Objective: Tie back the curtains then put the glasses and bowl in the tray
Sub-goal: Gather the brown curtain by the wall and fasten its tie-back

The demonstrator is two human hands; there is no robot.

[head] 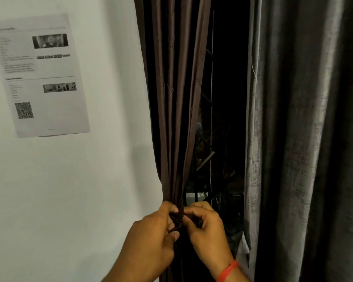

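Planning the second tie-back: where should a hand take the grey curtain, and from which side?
Grip the grey curtain at its inner edge beside the window gap, coming from the left. It hangs loose in vertical folds, so that free edge can probably be gathered rightward into a bunch.
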